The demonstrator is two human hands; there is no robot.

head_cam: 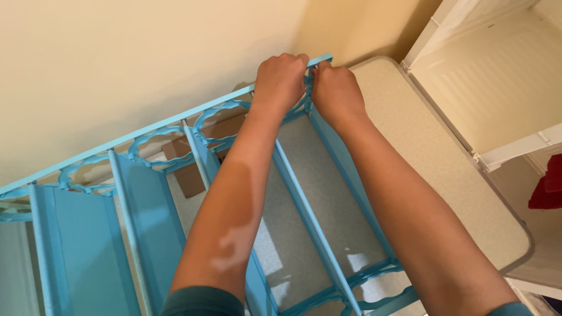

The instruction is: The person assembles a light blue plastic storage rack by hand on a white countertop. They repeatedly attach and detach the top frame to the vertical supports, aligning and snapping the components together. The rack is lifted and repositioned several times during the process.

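A light blue rack [146,193] with thin tubes, fabric shelf panels and wavy side pieces lies across a grey speckled table [451,169], against a cream wall. Both my arms reach over it to its far top corner. My left hand [280,79] is closed around the corner's wavy end piece. My right hand [335,90] is closed on the same corner from the right, the two hands touching. The corner joint itself is hidden under my fingers.
A brown cardboard box [193,158] shows through the rack, behind the table. A white shelf unit or door [497,70] stands at the right, with something red [547,187] below it. The table's rounded edge [527,246] runs down the right side.
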